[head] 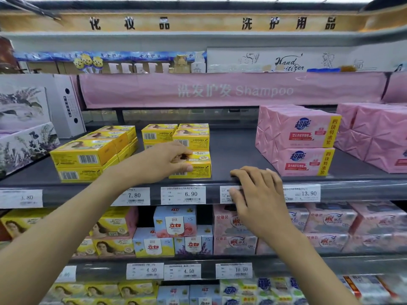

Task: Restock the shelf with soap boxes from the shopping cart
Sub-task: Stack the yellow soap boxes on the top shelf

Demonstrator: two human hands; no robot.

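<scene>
Head view, facing store shelving.

- Dark grey metal shelf (233, 150) runs across the middle of the view.
- Left grip (169, 160), just left of centre: fingers over the top and thumb on the front face of a small yellow cardboard soap box (201, 166); the grip is closed on it.
- That box sits at the shelf's front lip, touching the shelf stock behind it. Whether another box lies under it, cannot tell.
- At its 12 o'clock: rear stack of matching yellow boxes (176, 134), two high, barcodes facing out.
- At its 9 o'clock: a longer row of yellow boxes (88, 157), two high, angled away toward the back.
- Right grip (257, 190), at 4 o'clock of the left: fingers bent over the shelf's front edge, thumb on the price rail below, holding the edge. It partly covers a white price tag.
- White price label reading 6.90 (183, 195) is directly at 6 o'clock of the held box.
- At 3 o'clock on the same shelf: pink plastic-wrapped soap multipacks (306, 137), two high, well apart from the yellow boxes.
- At 12 o'clock above: pink banner printed "Shampoo" (233, 90).
- At 6 o'clock, next shelf down: blue-and-white boxed soaps with rose print (175, 221).
</scene>
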